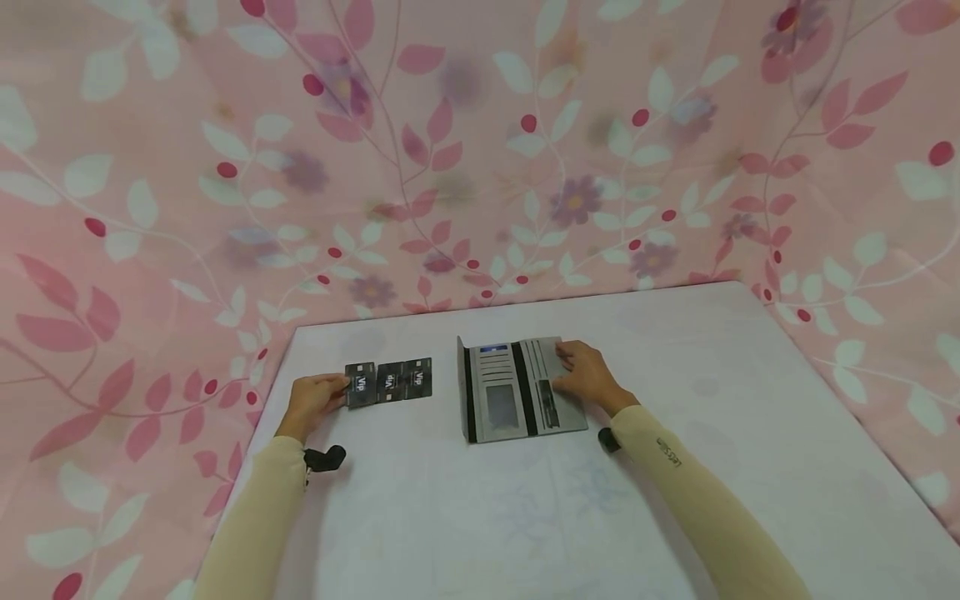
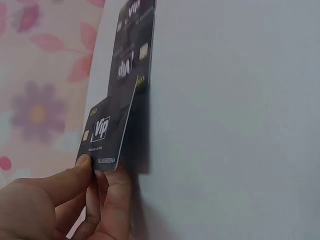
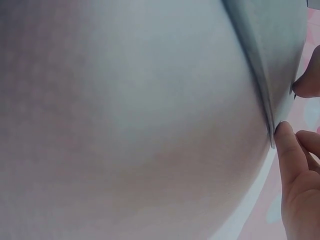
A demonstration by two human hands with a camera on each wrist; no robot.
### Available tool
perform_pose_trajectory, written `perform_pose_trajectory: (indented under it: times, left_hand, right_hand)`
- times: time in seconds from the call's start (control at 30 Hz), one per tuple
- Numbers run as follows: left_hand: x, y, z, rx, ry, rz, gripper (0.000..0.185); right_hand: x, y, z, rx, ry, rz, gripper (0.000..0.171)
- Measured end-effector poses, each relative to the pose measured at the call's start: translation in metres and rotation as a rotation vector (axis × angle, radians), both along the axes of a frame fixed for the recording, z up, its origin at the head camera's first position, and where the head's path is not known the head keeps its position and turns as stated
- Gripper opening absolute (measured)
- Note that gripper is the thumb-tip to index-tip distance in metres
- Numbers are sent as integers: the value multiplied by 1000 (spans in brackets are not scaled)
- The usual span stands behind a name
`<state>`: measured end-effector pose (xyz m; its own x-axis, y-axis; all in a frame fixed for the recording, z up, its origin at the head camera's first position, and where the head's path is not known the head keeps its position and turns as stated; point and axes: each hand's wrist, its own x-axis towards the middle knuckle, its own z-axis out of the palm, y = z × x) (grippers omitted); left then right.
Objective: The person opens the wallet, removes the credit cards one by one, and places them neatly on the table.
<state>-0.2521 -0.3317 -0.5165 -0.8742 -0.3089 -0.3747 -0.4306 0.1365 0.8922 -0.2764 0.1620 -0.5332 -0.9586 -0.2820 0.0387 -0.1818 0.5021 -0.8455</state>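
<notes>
Three black cards (image 1: 390, 382) form a row at the table's (image 1: 465, 517) left, the left hand (image 1: 311, 402) pinching the leftmost. Rightward, the right hand (image 1: 592, 379) grips one open grey wallet (image 1: 519, 390) by its edge; inside, perhaps, one blue card (image 1: 493, 349).

Dim light, soft shadows

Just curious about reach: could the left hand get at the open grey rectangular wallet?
Probably yes: only two flat black rectangular cards lie between the left hand and wallet, though it holds another.
</notes>
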Motion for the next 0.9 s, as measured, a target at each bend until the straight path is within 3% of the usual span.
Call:
perform_pose_trajectory:
  times: [0.1, 0.3, 0.53, 0.9]
  left_hand:
    - [2, -6, -3, -29, -5, 19, 38]
    - [-2, -3, -2, -321, 0, -83, 34]
    - [-8, 2, 4, -467, -41, -132, 31]
    - [-8, 15, 11, -764, 90, -251, 24]
  right_hand:
    - [0, 1, 0, 1, 3, 6, 76]
    - [0, 2, -2, 9, 13, 2, 76]
    - [0, 0, -2, 20, 0, -7, 76]
    - [0, -2, -1, 35, -34, -21, 77]
